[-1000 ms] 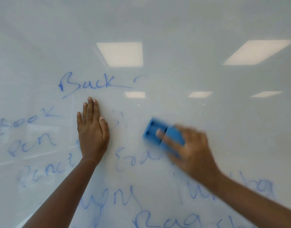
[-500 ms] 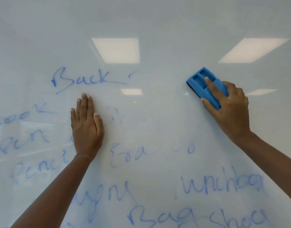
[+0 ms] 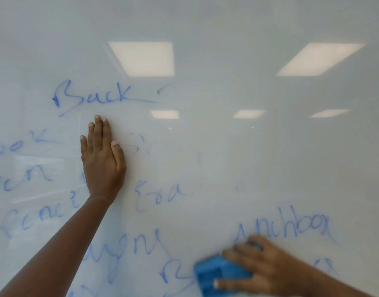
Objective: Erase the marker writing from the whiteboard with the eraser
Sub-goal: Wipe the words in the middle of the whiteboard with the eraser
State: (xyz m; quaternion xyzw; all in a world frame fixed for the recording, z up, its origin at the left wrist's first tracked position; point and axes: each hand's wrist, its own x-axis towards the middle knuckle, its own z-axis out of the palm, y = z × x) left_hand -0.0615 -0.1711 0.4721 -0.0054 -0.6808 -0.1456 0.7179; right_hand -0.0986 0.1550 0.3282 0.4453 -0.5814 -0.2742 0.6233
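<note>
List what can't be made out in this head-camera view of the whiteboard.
- Eraser: motion-blurred, partly covered by the right hand; its pad can't be seen.
- Writing under the left hand: hidden by the palm.
- Words at the whiteboard's left edge, "ook" among them: first letters cut off by the frame.
- Bottom row of words: cut by the lower edge, covered by the right hand.

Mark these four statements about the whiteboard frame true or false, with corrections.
1. The right hand holds the blue eraser low on the whiteboard. True.
2. The left hand grips a marker. False: it lies flat and empty on the board.
3. The word "Back" is wiped off. False: it is legible above the left hand.
4. Blue writing sits just above the right hand. True.
</note>
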